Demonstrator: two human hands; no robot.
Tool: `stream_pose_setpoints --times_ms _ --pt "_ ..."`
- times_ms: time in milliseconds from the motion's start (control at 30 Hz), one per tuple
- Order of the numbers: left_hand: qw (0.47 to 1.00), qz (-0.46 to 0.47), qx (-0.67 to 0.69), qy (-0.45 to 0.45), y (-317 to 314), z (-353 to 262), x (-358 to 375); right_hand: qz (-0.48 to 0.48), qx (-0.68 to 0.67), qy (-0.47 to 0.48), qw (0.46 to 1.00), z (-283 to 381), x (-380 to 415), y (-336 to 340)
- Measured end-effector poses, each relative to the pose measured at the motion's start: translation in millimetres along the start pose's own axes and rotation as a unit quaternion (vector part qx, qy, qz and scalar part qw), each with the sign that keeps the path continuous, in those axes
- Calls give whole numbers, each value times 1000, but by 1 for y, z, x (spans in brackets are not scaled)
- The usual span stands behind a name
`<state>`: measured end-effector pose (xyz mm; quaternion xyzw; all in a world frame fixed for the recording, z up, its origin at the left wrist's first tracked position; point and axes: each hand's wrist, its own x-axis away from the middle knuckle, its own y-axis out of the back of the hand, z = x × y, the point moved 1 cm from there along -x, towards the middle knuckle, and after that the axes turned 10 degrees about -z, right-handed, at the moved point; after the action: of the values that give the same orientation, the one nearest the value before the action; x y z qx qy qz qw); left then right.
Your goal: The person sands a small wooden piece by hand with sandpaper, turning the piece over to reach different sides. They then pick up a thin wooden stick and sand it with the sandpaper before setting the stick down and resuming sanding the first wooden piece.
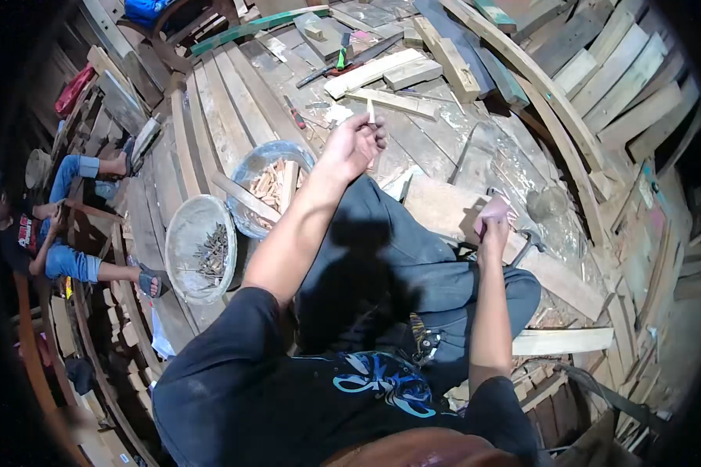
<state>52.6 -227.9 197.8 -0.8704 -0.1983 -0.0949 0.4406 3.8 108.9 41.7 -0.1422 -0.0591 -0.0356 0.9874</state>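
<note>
My left hand (356,145) is raised over the plank deck with curled fingers, pinching a small pale wooden peg (371,111) that points upward. Lower and to the right, my right hand (492,237) is wrapped around the base of a flat pinkish-brown piece (494,210) whose kind I cannot tell. Beneath that hand lies a wide board (436,204), and a dark curved metal tool (528,247) rests just to its right. Left of my left forearm, a bluish bucket (248,159) holds many cut wood pieces.
A grey basin (181,268) with thin dark pieces stands beside the bucket. Timber blocks (385,71), a green-handled tool (343,53) and a screwdriver (296,114) lie ahead. Curved wooden ribs (553,117) line the right. Another person (74,167) sits at the left.
</note>
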Motion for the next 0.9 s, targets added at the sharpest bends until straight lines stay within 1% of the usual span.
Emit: stream_pose_setpoints --times_ms 33,67,133,167,200,267,300,333,400,433,467,533,567,600,667,733,767,800,833,867,900 --pt "998 39 22 38 -2 4 -2 12 13 16 1000 -3 -3 -1" --pt "997 -14 5 75 -5 12 -6 8 8 17 1000 -6 -6 -2" --pt "998 15 29 54 -25 11 -1 32 -30 -5 999 15 0 -21" --pt "1000 8 23 0 -39 0 5 28 -12 9 1000 37 10 -35" --pt "996 -10 91 -26 -43 -11 -1 51 -31 8 998 31 7 -38" --pt "980 1 95 -175 -44 -28 -17 52 -59 -18 997 66 25 -75" --pt "976 -28 91 -196 -54 -27 -17 81 -46 17 996 70 21 -87" --pt "979 -22 69 -192 -59 -20 -19 114 -30 47 992 77 18 -102" --pt "998 26 -15 -60 -66 5 -15 121 -74 13 990 108 14 -128" --pt "999 24 -21 25 -72 13 -9 102 -91 -5 991 118 10 -136" --pt "998 33 -24 43 -79 18 -2 86 -100 -6 991 116 3 -143" --pt "997 69 -18 -4 -78 11 -7 51 -117 -12 992 113 -7 -154" --pt "998 48 -5 -32 -78 5 -11 52 -102 -30 993 107 -4 -158" --pt "998 24 12 -59 -80 -2 -13 84 -95 -38 991 93 -3 -161" --pt "996 34 41 -78 -73 -5 -25 113 -134 -65 982 70 -1 -166" --pt "995 17 60 -82 -81 3 -25 76 -136 -74 985 78 0 -167" --pt "997 29 27 -64 -84 12 -20 57 -139 -80 985 81 2 -168" --pt "998 42 37 -27 -82 21 -20 43 -116 -78 989 87 -1 -166" --pt "997 53 46 10 -81 29 -20 39 -139 -77 987 96 2 -168" --pt "996 63 61 29 -78 34 -20 33 -161 -77 983 101 5 -170" --pt "997 44 62 18 -73 36 -22 45 -151 -65 985 97 6 -171"
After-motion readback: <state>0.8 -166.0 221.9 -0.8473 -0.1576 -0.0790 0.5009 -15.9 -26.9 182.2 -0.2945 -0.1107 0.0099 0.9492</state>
